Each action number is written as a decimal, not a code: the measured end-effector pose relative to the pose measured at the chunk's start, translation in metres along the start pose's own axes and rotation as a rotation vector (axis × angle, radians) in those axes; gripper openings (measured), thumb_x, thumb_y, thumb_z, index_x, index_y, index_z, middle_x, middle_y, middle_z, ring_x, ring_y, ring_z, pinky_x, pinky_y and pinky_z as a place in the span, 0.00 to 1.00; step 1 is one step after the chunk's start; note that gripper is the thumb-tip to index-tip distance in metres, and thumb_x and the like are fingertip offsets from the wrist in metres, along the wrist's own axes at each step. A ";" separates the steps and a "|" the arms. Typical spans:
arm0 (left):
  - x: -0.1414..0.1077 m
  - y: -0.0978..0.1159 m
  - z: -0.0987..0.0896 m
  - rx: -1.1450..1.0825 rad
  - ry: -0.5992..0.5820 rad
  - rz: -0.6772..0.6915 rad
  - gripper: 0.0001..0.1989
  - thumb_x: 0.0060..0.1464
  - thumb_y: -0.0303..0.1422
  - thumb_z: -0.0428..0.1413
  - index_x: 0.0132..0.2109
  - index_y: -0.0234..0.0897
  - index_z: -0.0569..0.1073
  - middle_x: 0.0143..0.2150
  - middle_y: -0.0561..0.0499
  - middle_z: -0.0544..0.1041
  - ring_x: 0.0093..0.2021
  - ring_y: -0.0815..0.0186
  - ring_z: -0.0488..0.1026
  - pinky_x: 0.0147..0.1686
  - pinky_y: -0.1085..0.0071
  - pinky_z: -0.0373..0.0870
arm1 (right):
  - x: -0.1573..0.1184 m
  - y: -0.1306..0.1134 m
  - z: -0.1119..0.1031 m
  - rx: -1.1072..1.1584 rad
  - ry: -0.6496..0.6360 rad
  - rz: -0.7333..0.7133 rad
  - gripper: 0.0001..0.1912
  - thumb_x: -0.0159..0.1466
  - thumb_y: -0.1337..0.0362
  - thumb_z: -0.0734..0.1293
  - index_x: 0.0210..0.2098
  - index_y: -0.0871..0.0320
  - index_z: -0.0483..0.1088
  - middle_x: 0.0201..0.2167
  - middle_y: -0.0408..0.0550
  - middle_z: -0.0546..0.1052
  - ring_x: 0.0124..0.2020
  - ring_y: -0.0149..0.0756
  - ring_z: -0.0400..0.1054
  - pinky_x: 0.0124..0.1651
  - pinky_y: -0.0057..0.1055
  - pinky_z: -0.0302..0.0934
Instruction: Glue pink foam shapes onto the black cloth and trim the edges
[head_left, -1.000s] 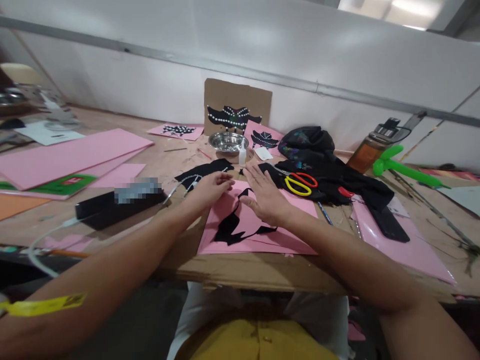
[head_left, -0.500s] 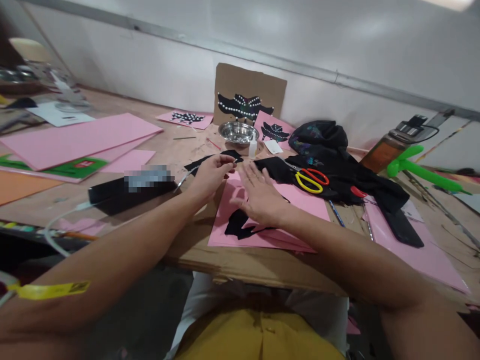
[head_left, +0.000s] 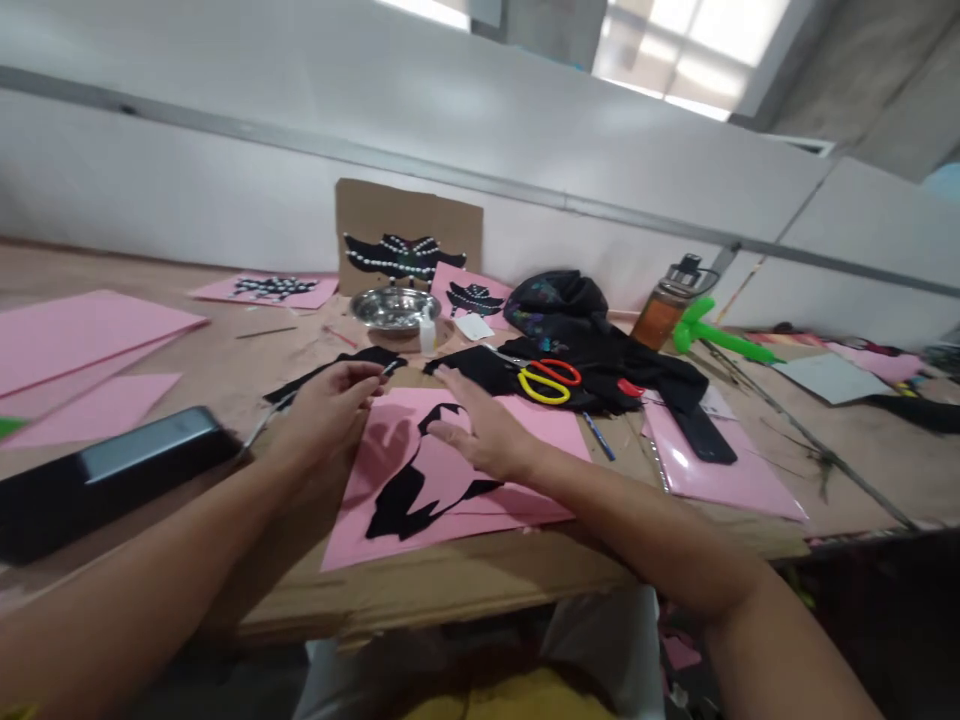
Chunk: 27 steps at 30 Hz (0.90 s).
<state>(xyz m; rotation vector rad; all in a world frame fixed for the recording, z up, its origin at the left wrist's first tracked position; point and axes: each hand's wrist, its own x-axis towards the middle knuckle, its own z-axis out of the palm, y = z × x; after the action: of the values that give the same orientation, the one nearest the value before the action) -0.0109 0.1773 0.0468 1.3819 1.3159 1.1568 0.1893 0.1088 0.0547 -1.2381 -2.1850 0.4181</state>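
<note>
Over the left edge of a pink sheet [head_left: 525,500], my left hand [head_left: 334,405] pinches a small, thin, pale-tipped item [head_left: 389,368], too small to identify. My right hand [head_left: 484,430] hovers above the same sheet, fingers stretched out and holding nothing. Beneath it lies a black cut-out shape [head_left: 405,495] with curved, pointed parts. Black fabric pieces [head_left: 469,368] lie just beyond both hands. A shiny metal bowl [head_left: 394,312] and a small white bottle [head_left: 427,332] stand farther back.
Red-and-yellow-handled scissors [head_left: 546,382] rest on black cloth at right. A blue pen [head_left: 598,436], a phone [head_left: 701,432], an amber bottle [head_left: 664,312] and a green balloon [head_left: 724,340] lie rightward. A black case [head_left: 150,470] sits left. Beaded black shapes [head_left: 405,258] stand behind.
The camera view has swung to the right. My right hand has moved back from my left hand and lifted, showing more of the black cut-out. My left hand keeps its pinch.
</note>
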 end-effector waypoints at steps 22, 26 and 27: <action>0.025 -0.026 -0.006 0.213 -0.060 0.073 0.12 0.40 0.42 0.64 0.32 0.44 0.77 0.30 0.55 0.80 0.32 0.62 0.73 0.32 0.71 0.68 | -0.194 0.204 -0.232 -0.613 0.474 1.172 0.31 0.61 0.53 0.66 0.57 0.70 0.68 0.49 0.69 0.76 0.51 0.55 0.71 0.48 0.40 0.64; 0.022 -0.023 -0.005 0.243 -0.095 0.126 0.09 0.41 0.40 0.62 0.33 0.46 0.78 0.31 0.56 0.81 0.32 0.61 0.73 0.33 0.70 0.69 | -0.176 0.220 -0.233 -0.623 0.435 1.108 0.19 0.59 0.56 0.71 0.43 0.65 0.76 0.41 0.67 0.78 0.45 0.58 0.73 0.44 0.44 0.66; 0.021 -0.023 -0.004 0.243 -0.106 0.141 0.08 0.42 0.40 0.62 0.33 0.46 0.78 0.31 0.56 0.81 0.33 0.60 0.74 0.33 0.70 0.69 | -0.173 0.222 -0.232 -0.624 0.443 1.065 0.17 0.60 0.57 0.71 0.42 0.64 0.76 0.42 0.65 0.78 0.45 0.55 0.73 0.44 0.44 0.67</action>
<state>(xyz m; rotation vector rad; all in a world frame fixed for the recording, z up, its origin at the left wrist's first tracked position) -0.0192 0.1993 0.0262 1.7120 1.3340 1.0242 0.5524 0.0722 0.0595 -2.5086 -1.1396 -0.1803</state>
